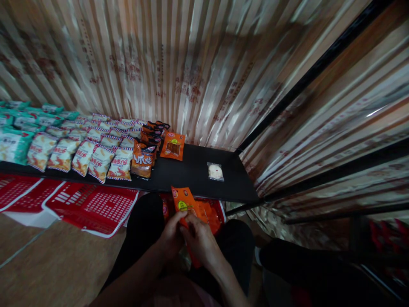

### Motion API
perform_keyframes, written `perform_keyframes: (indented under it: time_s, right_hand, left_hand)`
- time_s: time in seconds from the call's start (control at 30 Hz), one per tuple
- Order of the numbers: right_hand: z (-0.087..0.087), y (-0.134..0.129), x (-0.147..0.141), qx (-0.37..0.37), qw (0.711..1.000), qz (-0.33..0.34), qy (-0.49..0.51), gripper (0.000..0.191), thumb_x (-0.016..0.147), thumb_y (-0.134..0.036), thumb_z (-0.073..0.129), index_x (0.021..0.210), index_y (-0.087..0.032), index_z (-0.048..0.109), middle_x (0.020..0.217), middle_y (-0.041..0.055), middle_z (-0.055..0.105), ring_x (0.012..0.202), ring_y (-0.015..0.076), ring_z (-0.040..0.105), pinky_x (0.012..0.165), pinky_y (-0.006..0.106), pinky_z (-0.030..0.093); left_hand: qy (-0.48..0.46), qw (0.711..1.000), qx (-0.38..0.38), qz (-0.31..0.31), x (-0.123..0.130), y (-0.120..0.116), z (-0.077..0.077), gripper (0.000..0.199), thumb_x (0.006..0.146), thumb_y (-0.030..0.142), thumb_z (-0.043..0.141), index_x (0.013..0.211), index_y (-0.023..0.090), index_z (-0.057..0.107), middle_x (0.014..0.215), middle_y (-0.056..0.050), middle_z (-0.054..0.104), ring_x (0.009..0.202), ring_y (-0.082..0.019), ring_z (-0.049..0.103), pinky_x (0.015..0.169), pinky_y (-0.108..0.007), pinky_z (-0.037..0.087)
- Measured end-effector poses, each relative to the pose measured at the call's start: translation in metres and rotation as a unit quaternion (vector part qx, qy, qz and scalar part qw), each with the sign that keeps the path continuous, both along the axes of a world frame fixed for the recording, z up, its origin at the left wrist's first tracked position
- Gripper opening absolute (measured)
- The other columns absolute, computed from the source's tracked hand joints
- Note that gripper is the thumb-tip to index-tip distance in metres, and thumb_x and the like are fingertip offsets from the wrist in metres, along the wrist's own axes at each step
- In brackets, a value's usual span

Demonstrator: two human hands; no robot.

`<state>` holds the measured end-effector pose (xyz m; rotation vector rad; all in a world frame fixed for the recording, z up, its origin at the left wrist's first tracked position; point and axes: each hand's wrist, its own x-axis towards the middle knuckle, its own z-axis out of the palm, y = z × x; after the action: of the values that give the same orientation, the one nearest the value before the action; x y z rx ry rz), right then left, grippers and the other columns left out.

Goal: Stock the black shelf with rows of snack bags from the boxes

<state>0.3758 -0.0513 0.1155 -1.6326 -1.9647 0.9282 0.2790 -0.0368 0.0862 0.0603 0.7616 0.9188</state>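
Both my hands meet in front of my knees, closed around orange snack packets (183, 197). My left hand (173, 233) pinches the near left edge, and my right hand (202, 238) wraps the right side, with orange packaging showing below its fingers too. How many packets are in the grip I cannot tell. Beyond them, a like orange packet (173, 146) leans at the end of the dark brown snack bags (142, 159) on the black shelf (191, 181). A small clear packet with a white round item (215, 171) lies farther right on that shelf.
White-and-orange snack bags (119, 164) and teal bags (14, 145) stand in rows at the left. Red baskets (92, 207) sit under the shelf. Black rack bars (306, 83) slant across the right, before striped curtain. A dark-clothed leg (297, 264) is at lower right.
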Motion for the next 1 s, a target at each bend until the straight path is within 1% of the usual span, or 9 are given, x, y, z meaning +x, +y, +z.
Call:
perform_keyframes:
  time_s: [0.17,0.27,0.43,0.53,0.6,0.73,0.83,0.93,1.0]
  right_hand:
    - [-0.009,0.0,-0.005,-0.011,1.0,-0.007,0.021,0.016,0.079,-0.018,0.047,0.093,-0.02,0.057,0.08,0.0023,0.064,0.068,0.0142,0.059,0.061,0.022,0.042]
    - [-0.016,0.0,-0.007,-0.011,1.0,-0.011,0.008,0.019,0.078,-0.016,0.048,0.095,-0.018,0.056,0.083,0.0042,0.065,0.07,0.0159,0.06,0.064,0.024,0.044]
    - [-0.024,-0.001,-0.012,-0.006,1.0,-0.004,0.011,0.025,0.076,-0.011,0.048,0.098,-0.018,0.058,0.089,0.0069,0.065,0.08,0.0191,0.061,0.07,0.028,0.046]
    - [-0.025,0.0,-0.014,-0.001,0.999,0.015,0.043,0.029,0.078,-0.011,0.047,0.103,-0.02,0.059,0.097,0.0067,0.065,0.087,0.0195,0.061,0.075,0.03,0.047]
    - [-0.023,0.002,-0.014,-0.007,0.998,0.036,0.056,0.028,0.079,-0.012,0.047,0.102,-0.02,0.06,0.102,0.0071,0.065,0.092,0.0196,0.061,0.078,0.031,0.047]
    - [-0.023,0.009,-0.01,-0.001,0.995,0.059,0.082,0.026,0.081,-0.014,0.047,0.1,-0.021,0.062,0.1,0.0056,0.066,0.092,0.0183,0.061,0.081,0.031,0.048]
    - [-0.03,0.013,-0.006,0.054,0.993,0.026,0.103,0.023,0.082,-0.017,0.047,0.099,-0.022,0.063,0.098,0.005,0.067,0.091,0.0175,0.062,0.081,0.031,0.049]
    - [-0.039,0.018,0.001,0.118,0.987,-0.053,0.091,0.021,0.085,-0.023,0.046,0.097,-0.02,0.063,0.095,0.0077,0.066,0.088,0.0188,0.062,0.079,0.032,0.049]
    - [-0.043,0.022,0.005,0.141,0.981,-0.11,0.075,0.024,0.086,-0.029,0.044,0.098,-0.019,0.062,0.094,0.0092,0.065,0.087,0.0193,0.061,0.078,0.033,0.049]
  left_hand:
    - [-0.011,1.0,-0.001,0.009,-0.001,0.001,-0.005,0.024,0.068,0.029,0.063,0.087,0.014,0.062,0.076,-0.006,0.066,0.081,-0.022,0.063,0.081,-0.031,0.045]
    - [-0.006,0.999,-0.007,0.033,0.002,0.004,-0.009,0.023,0.065,0.026,0.064,0.084,0.013,0.062,0.075,-0.006,0.067,0.079,-0.022,0.063,0.078,-0.031,0.046]
    - [0.061,0.997,-0.015,0.051,0.001,0.006,-0.016,0.017,0.061,0.023,0.064,0.075,0.013,0.062,0.068,-0.004,0.066,0.067,-0.02,0.062,0.067,-0.029,0.046]
    - [0.103,0.992,-0.016,0.076,-0.003,0.008,-0.017,0.016,0.059,0.021,0.064,0.072,0.013,0.062,0.068,-0.005,0.066,0.065,-0.018,0.061,0.066,-0.029,0.046]
    - [0.123,0.988,-0.012,0.089,-0.005,0.01,-0.018,0.014,0.058,0.02,0.063,0.071,0.013,0.062,0.067,-0.004,0.066,0.065,-0.018,0.061,0.066,-0.028,0.046]
    - [0.148,0.985,0.003,0.094,-0.009,0.019,-0.02,0.009,0.057,0.017,0.062,0.065,0.013,0.061,0.062,-0.002,0.064,0.06,-0.016,0.059,0.062,-0.027,0.045]
    - [0.12,0.991,0.001,0.056,-0.013,0.024,-0.018,0.009,0.057,0.017,0.061,0.065,0.014,0.06,0.059,-0.002,0.063,0.056,-0.016,0.059,0.058,-0.027,0.044]
    - [0.104,0.995,-0.001,0.01,-0.019,0.028,-0.012,0.013,0.059,0.019,0.06,0.07,0.013,0.063,0.061,-0.004,0.064,0.053,-0.017,0.059,0.055,-0.029,0.044]
    - [0.116,0.993,0.003,0.016,-0.022,0.03,-0.008,0.016,0.058,0.018,0.06,0.074,0.014,0.064,0.065,-0.004,0.066,0.056,-0.018,0.06,0.057,-0.03,0.046]
